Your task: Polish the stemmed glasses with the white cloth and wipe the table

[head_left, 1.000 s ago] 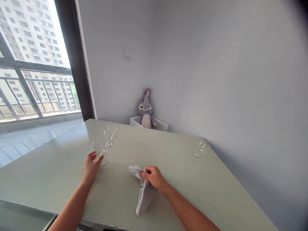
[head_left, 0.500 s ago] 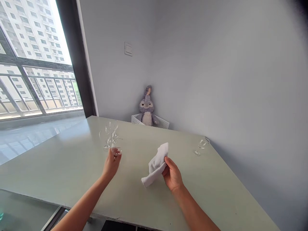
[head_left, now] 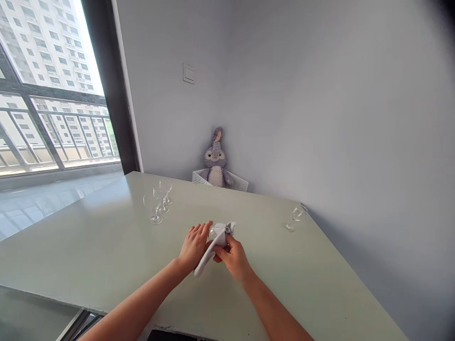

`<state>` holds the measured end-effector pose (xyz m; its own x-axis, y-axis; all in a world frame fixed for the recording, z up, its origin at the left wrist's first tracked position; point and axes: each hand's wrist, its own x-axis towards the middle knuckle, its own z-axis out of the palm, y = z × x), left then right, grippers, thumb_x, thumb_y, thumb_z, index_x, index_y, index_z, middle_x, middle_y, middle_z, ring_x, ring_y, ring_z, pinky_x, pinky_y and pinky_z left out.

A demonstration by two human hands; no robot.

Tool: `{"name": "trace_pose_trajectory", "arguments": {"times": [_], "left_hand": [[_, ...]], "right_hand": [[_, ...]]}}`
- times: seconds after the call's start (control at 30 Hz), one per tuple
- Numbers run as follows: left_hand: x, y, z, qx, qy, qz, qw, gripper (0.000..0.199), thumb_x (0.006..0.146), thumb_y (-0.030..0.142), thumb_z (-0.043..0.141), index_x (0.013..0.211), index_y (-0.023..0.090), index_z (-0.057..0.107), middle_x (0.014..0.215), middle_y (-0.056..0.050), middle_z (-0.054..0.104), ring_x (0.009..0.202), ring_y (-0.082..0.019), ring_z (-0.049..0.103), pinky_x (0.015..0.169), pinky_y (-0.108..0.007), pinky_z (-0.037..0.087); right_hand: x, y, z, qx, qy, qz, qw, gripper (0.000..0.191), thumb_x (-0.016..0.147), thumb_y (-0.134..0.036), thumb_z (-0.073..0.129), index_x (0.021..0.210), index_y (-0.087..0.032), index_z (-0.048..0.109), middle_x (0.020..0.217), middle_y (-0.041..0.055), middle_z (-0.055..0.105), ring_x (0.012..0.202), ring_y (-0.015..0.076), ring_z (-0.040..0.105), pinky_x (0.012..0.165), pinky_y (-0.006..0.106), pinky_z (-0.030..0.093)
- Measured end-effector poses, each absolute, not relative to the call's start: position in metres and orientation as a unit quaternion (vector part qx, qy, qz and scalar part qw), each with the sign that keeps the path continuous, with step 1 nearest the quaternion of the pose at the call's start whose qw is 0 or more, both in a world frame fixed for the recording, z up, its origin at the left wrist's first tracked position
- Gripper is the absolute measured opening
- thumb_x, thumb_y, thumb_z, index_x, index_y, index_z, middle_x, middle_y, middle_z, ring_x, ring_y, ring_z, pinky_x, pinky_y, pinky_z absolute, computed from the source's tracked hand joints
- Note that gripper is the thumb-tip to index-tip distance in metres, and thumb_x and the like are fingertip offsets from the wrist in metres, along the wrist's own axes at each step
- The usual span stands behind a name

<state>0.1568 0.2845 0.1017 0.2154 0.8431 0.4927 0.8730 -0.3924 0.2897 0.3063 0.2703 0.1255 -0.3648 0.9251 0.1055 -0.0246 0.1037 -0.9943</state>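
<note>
left hand (head_left: 194,246): curled closed against the white cloth (head_left: 221,234); anything inside is hidden from me
right hand (head_left: 232,258): clenched on that cloth too

Pale grey painted walls (head_left: 320,94) meet in a corner, with a small white rectangular wall switch (head_left: 188,74) set on the left wall, and a white lattice basket (head_left: 200,178) holding a grey-and-white plush rabbit (head_left: 215,161) stands in the corner behind a long pale green table top (head_left: 88,237). To the left, a tall dark-framed window (head_left: 110,80) lets in bright daylight and looks past a metal balcony railing (head_left: 67,132) to a cream high-rise apartment block (head_left: 42,47), while a glossy pale floor (head_left: 42,206) reflects the light.
</note>
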Motion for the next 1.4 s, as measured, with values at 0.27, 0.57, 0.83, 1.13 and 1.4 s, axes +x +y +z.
{"name": "trace_pose_trajectory", "arguments": {"times": [0.27, 0.57, 0.83, 1.13, 1.4], "left_hand": [[0.151, 0.286, 0.109, -0.829, -0.480, -0.221, 0.182, 0.036, 0.080, 0.015, 0.046, 0.116, 0.019, 0.046, 0.085, -0.006, 0.058, 0.082, -0.020, 0.052, 0.081, -0.037, 0.034], [0.132, 0.289, 0.137, -0.847, -0.454, -0.173, -0.218, 0.033, 0.082, 0.048, 0.043, 0.084, 0.021, 0.061, 0.061, 0.000, 0.057, 0.057, -0.013, 0.051, 0.055, -0.024, 0.035], [0.144, 0.276, 0.139, -0.856, -0.450, -0.252, -0.034, 0.027, 0.085, 0.036, 0.042, 0.105, 0.023, 0.055, 0.075, -0.004, 0.060, 0.072, -0.017, 0.056, 0.070, -0.031, 0.039], [0.144, 0.278, 0.149, -0.850, -0.441, -0.180, -0.224, 0.028, 0.083, 0.043, 0.043, 0.089, 0.022, 0.060, 0.061, 0.000, 0.056, 0.059, -0.014, 0.051, 0.057, -0.025, 0.037], [0.155, 0.276, 0.146, -0.860, -0.439, -0.250, -0.070, 0.032, 0.084, 0.038, 0.042, 0.108, 0.022, 0.055, 0.080, -0.006, 0.061, 0.076, -0.019, 0.054, 0.072, -0.033, 0.039]], "right_hand": [[0.322, 0.292, 0.092, -0.347, -0.496, 0.692, 0.393, 0.031, 0.066, -0.042, 0.068, 0.074, -0.012, 0.066, 0.060, 0.0045, 0.063, 0.052, 0.0152, 0.058, 0.053, 0.029, 0.047], [0.351, 0.289, 0.130, -0.270, -0.660, 0.633, 0.302, 0.020, 0.065, -0.035, 0.069, 0.069, -0.015, 0.068, 0.067, 0.0012, 0.063, 0.070, 0.0165, 0.059, 0.072, 0.034, 0.046], [0.355, 0.288, 0.131, -0.289, -0.625, 0.643, 0.334, 0.024, 0.068, -0.037, 0.066, 0.069, -0.014, 0.068, 0.063, 0.0022, 0.061, 0.063, 0.0143, 0.057, 0.063, 0.030, 0.046], [0.358, 0.277, 0.138, -0.280, -0.634, 0.652, 0.308, 0.030, 0.070, -0.042, 0.063, 0.077, -0.013, 0.069, 0.067, 0.0040, 0.065, 0.064, 0.0168, 0.061, 0.064, 0.032, 0.048], [0.367, 0.280, 0.137, -0.313, -0.625, 0.617, 0.363, 0.022, 0.073, -0.036, 0.062, 0.073, -0.015, 0.069, 0.065, 0.0022, 0.063, 0.064, 0.0150, 0.059, 0.062, 0.028, 0.046]]}}
